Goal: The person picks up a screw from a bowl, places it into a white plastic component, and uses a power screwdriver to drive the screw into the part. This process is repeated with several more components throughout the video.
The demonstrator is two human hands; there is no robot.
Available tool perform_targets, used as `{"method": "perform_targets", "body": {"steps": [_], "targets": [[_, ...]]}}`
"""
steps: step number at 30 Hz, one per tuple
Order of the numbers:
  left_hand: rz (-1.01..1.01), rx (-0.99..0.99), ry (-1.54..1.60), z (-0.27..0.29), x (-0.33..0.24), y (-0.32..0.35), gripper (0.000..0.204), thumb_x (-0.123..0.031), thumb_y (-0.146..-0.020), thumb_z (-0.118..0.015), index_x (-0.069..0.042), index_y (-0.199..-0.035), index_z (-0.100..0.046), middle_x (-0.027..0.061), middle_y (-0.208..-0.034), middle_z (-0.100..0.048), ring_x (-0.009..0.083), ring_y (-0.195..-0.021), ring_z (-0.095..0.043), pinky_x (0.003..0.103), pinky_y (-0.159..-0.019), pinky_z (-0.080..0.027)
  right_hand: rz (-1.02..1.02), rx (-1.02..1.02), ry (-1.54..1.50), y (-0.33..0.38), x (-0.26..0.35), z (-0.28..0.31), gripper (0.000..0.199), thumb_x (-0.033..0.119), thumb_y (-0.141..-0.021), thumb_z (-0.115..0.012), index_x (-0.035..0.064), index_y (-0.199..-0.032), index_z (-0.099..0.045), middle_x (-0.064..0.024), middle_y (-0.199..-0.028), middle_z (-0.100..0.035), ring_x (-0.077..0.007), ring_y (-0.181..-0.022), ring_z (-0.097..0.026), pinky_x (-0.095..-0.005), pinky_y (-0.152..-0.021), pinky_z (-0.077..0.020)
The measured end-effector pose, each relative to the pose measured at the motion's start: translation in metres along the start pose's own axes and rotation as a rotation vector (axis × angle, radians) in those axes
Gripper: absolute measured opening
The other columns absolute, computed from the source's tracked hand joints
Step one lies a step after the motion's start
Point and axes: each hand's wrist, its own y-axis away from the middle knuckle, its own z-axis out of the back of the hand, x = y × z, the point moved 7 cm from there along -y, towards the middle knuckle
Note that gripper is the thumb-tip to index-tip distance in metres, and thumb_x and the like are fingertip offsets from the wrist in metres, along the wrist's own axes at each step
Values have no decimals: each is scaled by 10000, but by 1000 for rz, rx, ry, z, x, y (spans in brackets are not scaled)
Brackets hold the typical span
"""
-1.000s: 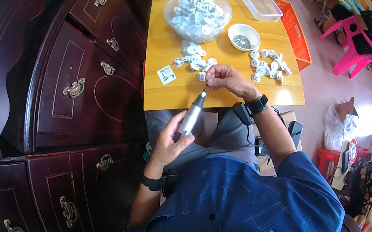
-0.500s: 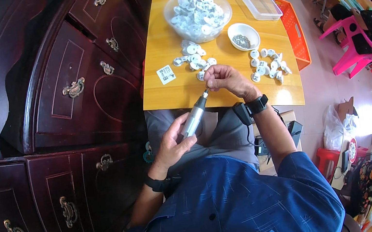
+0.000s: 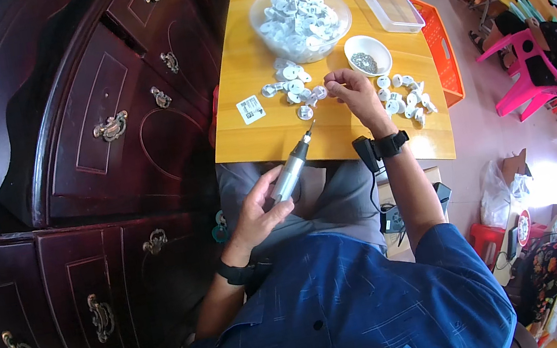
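Wooden table: its yellow top is carrying loose white parts and a white bowl.
Step in hand: as I judge, the right hand is choosing among the parts, while the left hand is holding a silver pen-shaped tool ready.
Next move: it is probably calling for a fine pinch and a steady tool tip.
Left fingers: they are curling around the tool; its thin tip is pointing away from them.
Right fingers: thumb and forefinger are almost meeting; whether they are pinching anything, I cannot tell.
White parts: one cluster is lying just left of the right fingers, another group to their right.
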Motion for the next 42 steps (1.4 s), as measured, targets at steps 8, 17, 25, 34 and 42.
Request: {"method": "perform_targets", "body": {"steps": [8,17,25,34,42], "targets": [[-14,0,-2,7,1,1,647,-173,-926,-698,-14,-1477,-400,40,-937,-605,63,-698,-533,204,-617,-451,294,-61,646,-12,10,-18,251,131,-852,-682,56,-1089,-719,-157,-1027,-688,-315,-899,-684,-400,-812,-544],[-6,-9,-62,10,-2,1,651,-180,-920,-699,-12,-1475,-403,42,-943,-605,67,-708,-533,205,-633,-456,399,-27,798,-11,12,-23,193,70,-848,-660,44,-1039,-673,-160,-1023,-672,-346,-890,-672,-402,-781,-541],[-20,11,-49,1,-8,0,639,-201,-922,-699,-16,-1465,-416,40,-947,-605,61,-717,-541,203,-637,-463,80,7,-39,16,-24,-13,177,85,-905,-664,58,-1077,-634,3,-877,-638,-71,-790,-585,-246,-707,-484],[0,24,-65,-11,-4,2,618,-180,-936,-692,-23,-1466,-417,41,-962,-603,65,-729,-553,203,-637,-471,-36,8,-356,62,-21,-31,224,119,-959,-663,25,-1160,-634,17,-983,-656,-66,-857,-597,-225,-789,-489],[-11,26,-64,-16,-1,2,633,-179,-931,-709,-10,-1463,-411,32,-964,-599,54,-731,-543,193,-631,-463,62,44,-326,64,-25,-31,263,139,-975,-645,22,-1209,-622,-6,-1003,-666,-83,-869,-612,-236,-798,-495]]}}
